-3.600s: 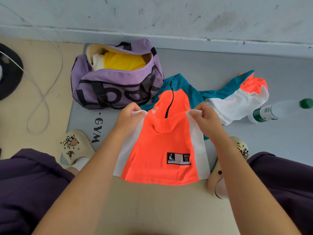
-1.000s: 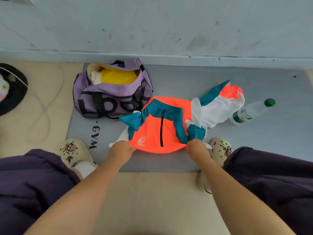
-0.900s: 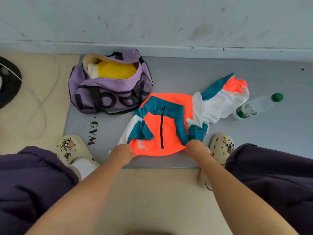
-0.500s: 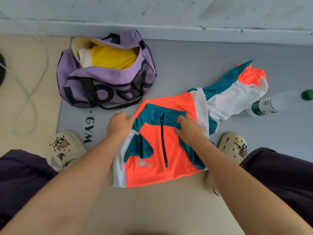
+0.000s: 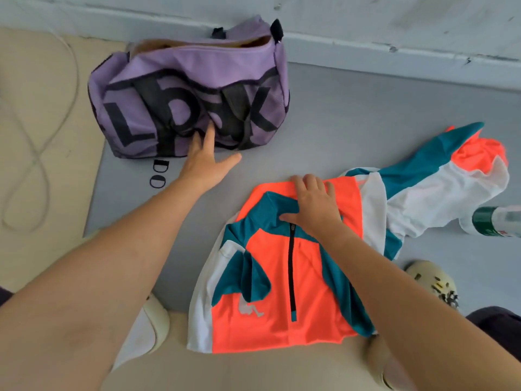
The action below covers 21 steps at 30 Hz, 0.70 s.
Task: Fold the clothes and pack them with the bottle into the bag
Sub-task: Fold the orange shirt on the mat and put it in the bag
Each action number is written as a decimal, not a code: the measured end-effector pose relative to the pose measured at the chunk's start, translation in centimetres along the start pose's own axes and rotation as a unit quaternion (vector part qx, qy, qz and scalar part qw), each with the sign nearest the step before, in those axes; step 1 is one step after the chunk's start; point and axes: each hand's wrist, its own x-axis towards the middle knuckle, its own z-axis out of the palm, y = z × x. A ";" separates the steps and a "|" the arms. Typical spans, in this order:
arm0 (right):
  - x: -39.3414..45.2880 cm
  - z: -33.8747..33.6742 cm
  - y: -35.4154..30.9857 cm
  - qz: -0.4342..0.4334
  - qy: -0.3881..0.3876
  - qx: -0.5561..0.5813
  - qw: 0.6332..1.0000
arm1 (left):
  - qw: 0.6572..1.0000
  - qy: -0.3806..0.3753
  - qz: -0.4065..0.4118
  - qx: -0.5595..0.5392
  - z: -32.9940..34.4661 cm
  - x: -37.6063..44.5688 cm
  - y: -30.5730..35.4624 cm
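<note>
Orange-teal shirt [image 5: 282, 277] flat on grey mat [image 5: 352, 114], zip along 12–6 line, collar toward 12; right hand [image 5: 314, 206] flat on collar, fingers straight; left hand [image 5: 205, 162] spread, fingertips touching purple bag [image 5: 191, 88] at 11; bottle [image 5: 499, 221] at 3, lying sideways

A grey gym mat [image 5: 352, 114] on the beige floor [image 5: 33, 153] carries a purple duffel bag [image 5: 191, 88], an orange-teal jersey [image 5: 282, 277] and a plastic bottle [image 5: 499, 221]; a white cord [image 5: 33, 153] loops on the floor.

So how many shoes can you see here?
2. One shoe sits right of the jersey; the other shoe peeks out beneath the left forearm, mostly hidden.
</note>
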 end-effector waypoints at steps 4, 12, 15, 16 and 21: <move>1.2 0.6 -0.9 -0.016 0.000 -0.020 1.000 | 0.999 -0.018 0.001 -0.045 -1.0 2.4 0.3; 1.9 -0.3 -1.1 -0.053 -0.096 0.180 0.978 | 0.992 0.057 0.074 -0.087 3.0 -5.2 1.0; 1.3 -1.7 -0.9 -0.077 -0.150 0.286 0.943 | 0.978 -0.144 0.146 -0.048 5.1 -7.4 1.8; 1.1 -2.2 -0.8 -0.082 -0.163 0.280 0.942 | 0.970 -0.178 0.167 -0.004 5.2 -7.5 2.0; 0.5 -3.4 -0.2 -0.087 -0.177 0.213 0.957 | 0.947 -0.196 0.212 0.139 3.5 -6.3 2.8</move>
